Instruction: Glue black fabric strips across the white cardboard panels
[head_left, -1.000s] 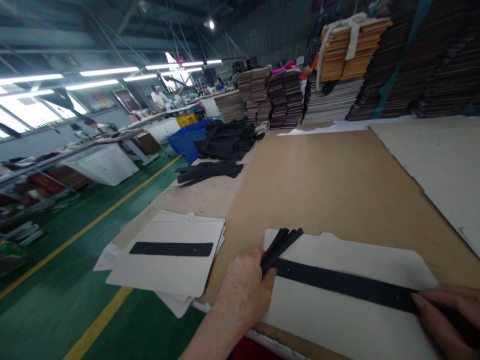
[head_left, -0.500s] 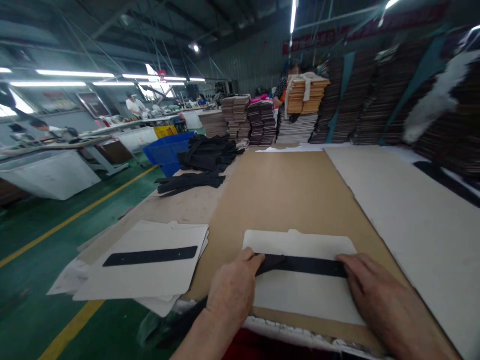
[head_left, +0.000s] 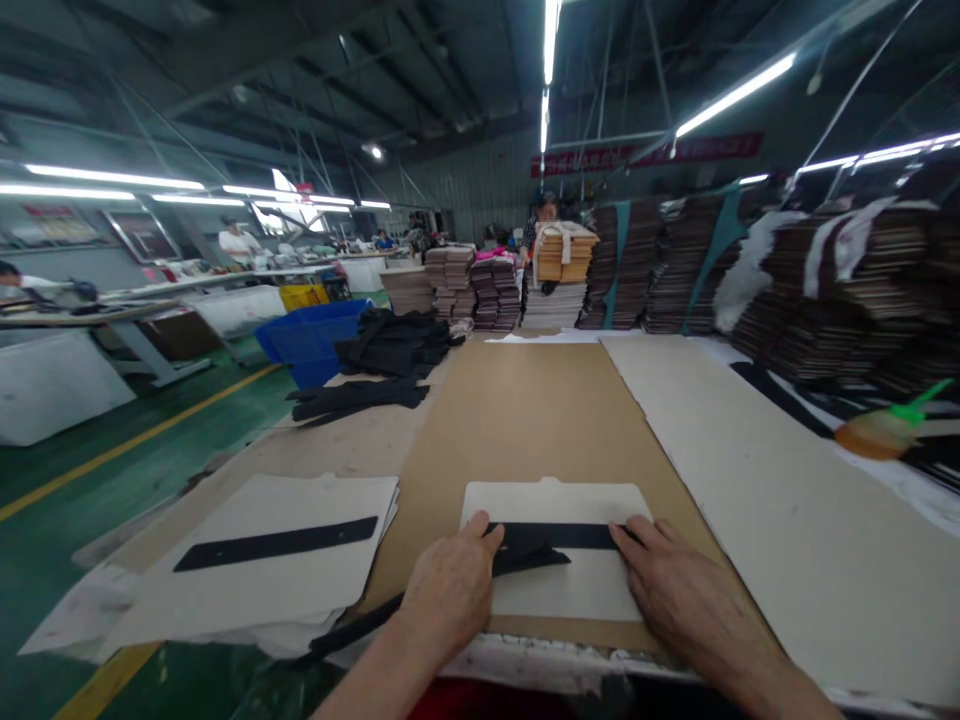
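My L hand flat, fingers on black strip atop white card; spare strips under it. R hand flat, pressing strip's other end. Neither hand grips anything.

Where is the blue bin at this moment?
Head view, left of centre: the blue bin sits on the green floor beside the table's left edge, next to the pile of black fabric.

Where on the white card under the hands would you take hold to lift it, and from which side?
Take the white card by its far edge, near the small tab at the top middle, coming from the far side. It lies flat, both hands cover its black strip, and that edge is bare.
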